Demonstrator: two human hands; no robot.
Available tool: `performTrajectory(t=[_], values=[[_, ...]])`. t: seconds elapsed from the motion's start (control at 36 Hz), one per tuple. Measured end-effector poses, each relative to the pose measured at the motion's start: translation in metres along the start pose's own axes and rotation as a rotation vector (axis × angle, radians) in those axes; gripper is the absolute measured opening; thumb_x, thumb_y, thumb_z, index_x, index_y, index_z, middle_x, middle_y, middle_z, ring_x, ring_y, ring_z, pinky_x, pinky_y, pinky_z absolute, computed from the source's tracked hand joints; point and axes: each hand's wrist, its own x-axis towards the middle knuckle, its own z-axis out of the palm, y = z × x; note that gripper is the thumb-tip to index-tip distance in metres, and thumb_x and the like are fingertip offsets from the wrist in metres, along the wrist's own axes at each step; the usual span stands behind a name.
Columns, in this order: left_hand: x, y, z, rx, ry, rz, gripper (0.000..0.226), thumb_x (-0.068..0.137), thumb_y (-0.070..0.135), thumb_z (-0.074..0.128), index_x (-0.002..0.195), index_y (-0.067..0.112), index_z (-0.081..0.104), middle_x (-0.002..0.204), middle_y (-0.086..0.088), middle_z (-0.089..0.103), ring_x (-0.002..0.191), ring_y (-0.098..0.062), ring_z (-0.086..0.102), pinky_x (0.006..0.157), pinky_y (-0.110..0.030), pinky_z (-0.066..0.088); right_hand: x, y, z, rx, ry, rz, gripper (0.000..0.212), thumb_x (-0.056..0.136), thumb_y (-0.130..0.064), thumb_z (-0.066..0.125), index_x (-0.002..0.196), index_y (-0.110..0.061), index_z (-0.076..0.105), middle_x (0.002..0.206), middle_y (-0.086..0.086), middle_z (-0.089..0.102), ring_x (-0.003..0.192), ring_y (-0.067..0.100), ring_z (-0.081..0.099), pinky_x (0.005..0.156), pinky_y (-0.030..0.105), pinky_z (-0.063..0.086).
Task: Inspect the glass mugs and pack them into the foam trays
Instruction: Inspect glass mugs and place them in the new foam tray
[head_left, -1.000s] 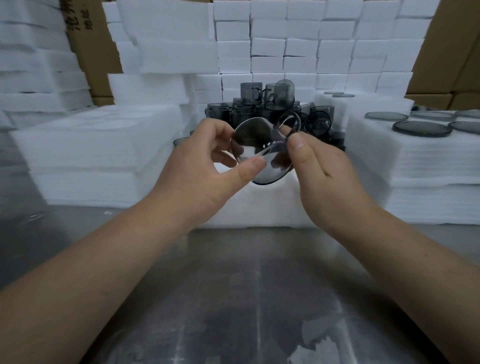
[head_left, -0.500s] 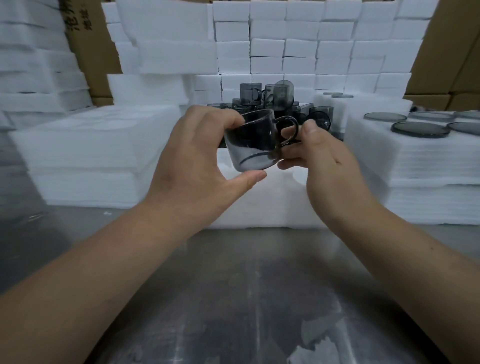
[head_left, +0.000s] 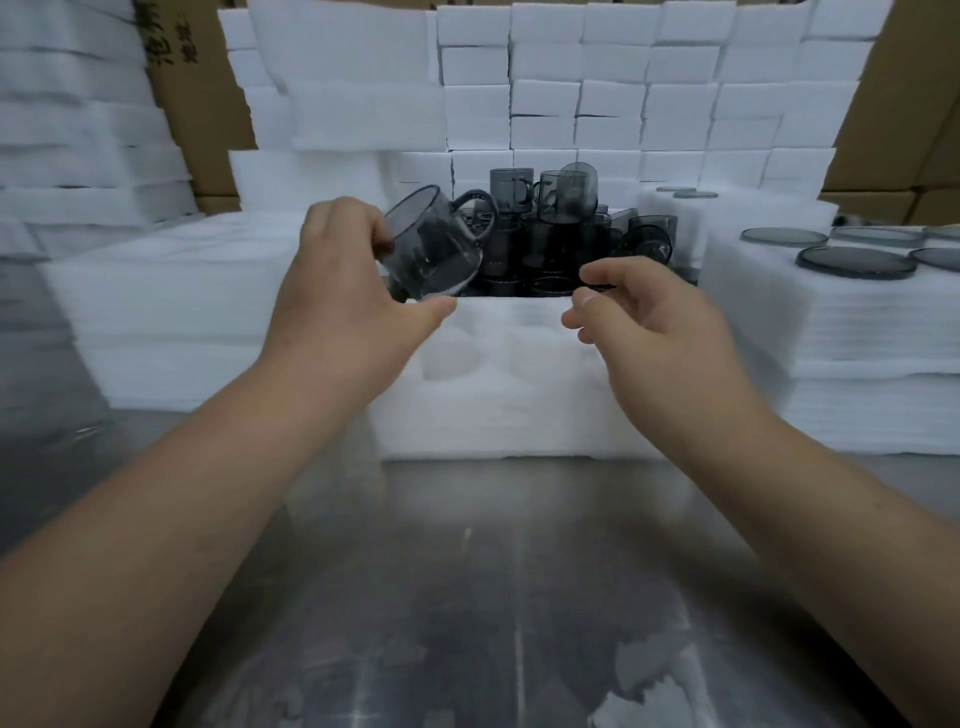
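My left hand (head_left: 337, 312) grips a smoky grey glass mug (head_left: 434, 249), tilted with its rim toward the upper left and its handle pointing up and right. The mug hangs above the far left edge of a white foam tray (head_left: 498, 410) with round pockets, which stands on the metal table in front of me. My right hand (head_left: 649, 317) hovers over the tray's right side, fingers apart and curled, holding nothing. Behind the tray lies a heap of several more grey glass mugs (head_left: 566, 228).
Stacks of white foam sheets (head_left: 171, 312) flank the tray on the left and right; grey glass lids (head_left: 857, 260) rest on the right stack. A wall of foam blocks (head_left: 597, 93) and cardboard boxes (head_left: 202, 93) rises behind. The steel table (head_left: 483, 597) spreads before me.
My right hand has let go of the mug's handle and drawn back to the right. My left hand has carried the mug leftward and tilted it.
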Motion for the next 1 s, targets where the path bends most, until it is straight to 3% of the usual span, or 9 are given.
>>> performTrajectory(t=[0.11,0.28,0.39,0.56,0.67,0.72,0.92,0.94,1.0], values=[[0.001,-0.008,0.005,0.034,-0.057,-0.002,0.046,0.067,0.032,0.080,0.087,0.028,0.038,0.101,0.009,0.037,0.074,0.002,0.046,0.059,-0.012,0.031,-0.001,0.000,-0.002,-0.100,-0.014,-0.017,0.007,0.086,-0.038,0.051,0.083,-0.043,0.054,0.081,-0.016,0.066,0.074,0.003,0.060,0.072,0.035,0.052],[0.004,-0.019,0.009,0.047,-0.115,-0.107,0.035,0.072,0.027,0.075,0.074,0.031,0.041,0.107,0.010,0.033,0.069,0.006,0.044,0.053,-0.001,0.032,-0.002,0.001,0.001,-0.203,-0.089,-0.002,0.009,0.085,-0.040,0.049,0.090,-0.039,0.057,0.074,-0.024,0.063,0.064,0.000,0.054,0.066,0.029,0.049],[0.008,-0.023,0.012,0.037,-0.177,-0.121,0.024,0.074,0.025,0.072,0.072,0.029,0.048,0.105,0.007,0.038,0.069,0.006,0.044,0.056,0.004,0.030,-0.002,0.001,0.002,-0.266,-0.126,-0.017,0.016,0.087,-0.039,0.048,0.097,-0.036,0.060,0.076,-0.028,0.059,0.072,-0.006,0.052,0.062,0.024,0.044],[0.016,-0.021,0.013,-0.038,-0.239,-0.140,0.022,0.061,0.043,0.065,0.065,0.029,0.048,0.085,0.012,0.039,0.064,0.002,0.042,0.053,0.001,0.029,-0.002,0.001,0.005,-0.473,-0.169,-0.075,0.028,0.089,-0.042,0.046,0.110,-0.032,0.060,0.077,-0.023,0.052,0.076,0.003,0.049,0.061,0.011,0.032],[0.026,-0.019,0.022,-0.117,-0.228,-0.182,0.016,0.072,0.018,0.060,0.061,0.026,0.052,0.088,0.010,0.052,0.066,-0.011,0.048,0.055,-0.017,0.035,-0.003,0.001,0.006,-0.515,-0.177,-0.091,0.030,0.089,-0.043,0.045,0.113,-0.032,0.059,0.076,-0.024,0.050,0.081,0.004,0.048,0.060,0.019,0.033],[0.031,-0.019,0.029,-0.204,-0.192,-0.230,0.030,0.077,0.001,0.050,0.058,0.024,0.053,0.090,0.006,0.058,0.070,-0.017,0.051,0.057,-0.023,0.038,-0.003,0.001,0.007,-0.531,-0.185,-0.100,0.031,0.089,-0.042,0.045,0.114,-0.032,0.059,0.075,-0.024,0.048,0.082,0.004,0.047,0.063,0.024,0.033],[0.038,-0.026,0.036,-0.254,-0.179,-0.274,0.038,0.075,-0.007,0.045,0.054,0.023,0.054,0.073,0.021,0.057,0.067,-0.012,0.052,0.051,-0.014,0.040,-0.003,0.002,0.008,-0.557,-0.189,-0.122,0.031,0.089,-0.043,0.045,0.115,-0.031,0.058,0.075,-0.021,0.046,0.084,0.003,0.045,0.070,0.024,0.030],[0.039,-0.028,0.037,-0.257,-0.170,-0.282,0.039,0.075,-0.008,0.044,0.053,0.023,0.053,0.073,0.022,0.057,0.068,-0.011,0.053,0.053,-0.012,0.041,-0.003,0.002,0.008,-0.556,-0.190,-0.123,0.031,0.089,-0.043,0.045,0.115,-0.031,0.058,0.076,-0.020,0.046,0.084,0.003,0.045,0.071,0.024,0.030],[0.043,-0.031,0.039,-0.260,-0.154,-0.309,0.040,0.076,-0.008,0.040,0.054,0.022,0.054,0.078,0.011,0.060,0.073,-0.017,0.054,0.063,-0.021,0.045,-0.003,0.002,0.008,-0.558,-0.190,-0.124,0.031,0.089,-0.043,0.045,0.115,-0.032,0.058,0.079,-0.019,0.047,0.085,0.003,0.045,0.071,0.024,0.030]])
